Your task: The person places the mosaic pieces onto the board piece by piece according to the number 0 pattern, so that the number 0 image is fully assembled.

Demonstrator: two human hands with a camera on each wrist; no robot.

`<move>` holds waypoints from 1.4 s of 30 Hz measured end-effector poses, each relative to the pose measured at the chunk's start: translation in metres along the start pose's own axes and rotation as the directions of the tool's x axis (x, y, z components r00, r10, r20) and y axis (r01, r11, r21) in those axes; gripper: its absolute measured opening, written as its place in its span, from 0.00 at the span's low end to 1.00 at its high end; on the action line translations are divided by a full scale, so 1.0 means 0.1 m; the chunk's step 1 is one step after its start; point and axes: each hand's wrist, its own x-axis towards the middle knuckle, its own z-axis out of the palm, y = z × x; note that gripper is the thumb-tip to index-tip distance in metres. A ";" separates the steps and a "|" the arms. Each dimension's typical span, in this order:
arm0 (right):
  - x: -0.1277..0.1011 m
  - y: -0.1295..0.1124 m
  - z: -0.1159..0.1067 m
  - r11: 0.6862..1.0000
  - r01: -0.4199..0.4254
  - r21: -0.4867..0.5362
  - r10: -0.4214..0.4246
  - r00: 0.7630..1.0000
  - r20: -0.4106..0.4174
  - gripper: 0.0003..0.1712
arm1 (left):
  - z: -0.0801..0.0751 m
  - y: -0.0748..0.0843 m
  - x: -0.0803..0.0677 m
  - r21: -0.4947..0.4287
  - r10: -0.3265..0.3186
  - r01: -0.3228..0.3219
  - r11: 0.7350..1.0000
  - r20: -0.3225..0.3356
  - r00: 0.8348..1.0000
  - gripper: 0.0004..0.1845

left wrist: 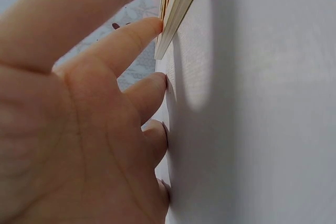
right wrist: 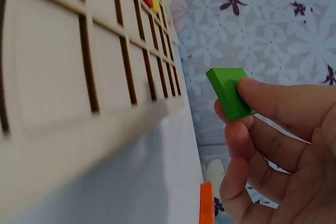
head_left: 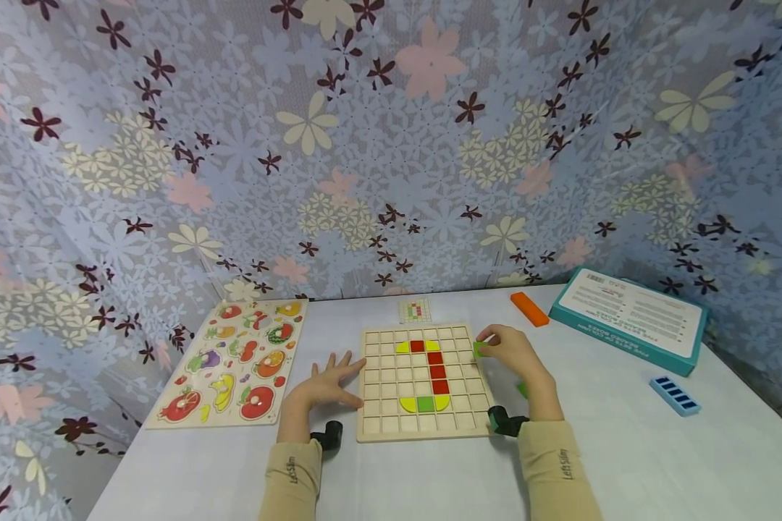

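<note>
A wooden grid board (head_left: 381,425) lies on the table between the two hands. Red square tiles (head_left: 437,372), yellow curved tiles (head_left: 408,405) and one green square tile (head_left: 426,404) sit in its cells. At the board's right edge the right hand (head_left: 510,350) pinches another green square tile (right wrist: 229,92) between thumb and fingers, raised above the table. On the left, the left hand (head_left: 324,385) is spread, its index fingertip touching the board's side edge in the left wrist view. Behind the board lies a small pattern card (head_left: 415,311).
A fruit puzzle board (head_left: 234,362) lies at the left. A loose green piece (head_left: 523,390) is partly hidden by the right wrist. Farther right are an orange block (head_left: 530,309), a teal-edged box (head_left: 628,318) and a blue slotted piece (head_left: 674,396). Floral cloth (head_left: 378,181) hangs behind.
</note>
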 end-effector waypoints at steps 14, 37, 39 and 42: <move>0.05 -0.20 0.25 0.995 0.065 0.071 -0.066 0.998 0.013 0.08 | -0.01 0.01 -0.01 0.001 -0.004 0.004 1.000 0.005 1.000 0.48; 0.14 -0.43 0.59 0.989 0.127 0.069 -0.131 0.990 0.057 0.10 | -0.01 0.02 -0.01 0.001 -0.003 0.003 1.000 0.000 1.000 0.47; 0.17 -0.45 0.62 0.989 0.135 0.057 -0.139 0.988 0.065 0.11 | 0.00 0.02 -0.01 0.001 -0.001 0.001 1.000 -0.003 1.000 0.47; 0.20 -0.49 0.65 0.989 0.144 0.041 -0.146 0.987 0.072 0.11 | 0.00 0.02 -0.01 0.003 0.003 -0.003 1.000 -0.008 1.000 0.47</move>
